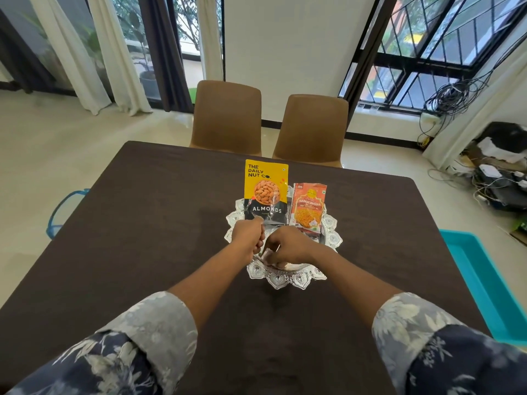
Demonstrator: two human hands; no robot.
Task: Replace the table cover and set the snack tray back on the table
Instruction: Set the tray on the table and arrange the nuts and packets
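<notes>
A dark brown table cover lies spread over the table. On it, near the middle, stands a clear glass snack tray with a scalloped rim. A yellow and black almond packet and an orange garlic bhujia packet stand upright at the tray's far side. My left hand pinches the bottom edge of the almond packet. My right hand reaches into the tray with curled fingers on something small and pale; what it is stays hidden.
Two brown chairs stand at the table's far edge. A teal bin sits on the floor to the right, a blue-rimmed object to the left. Cables and boxes clutter the right corner under the window.
</notes>
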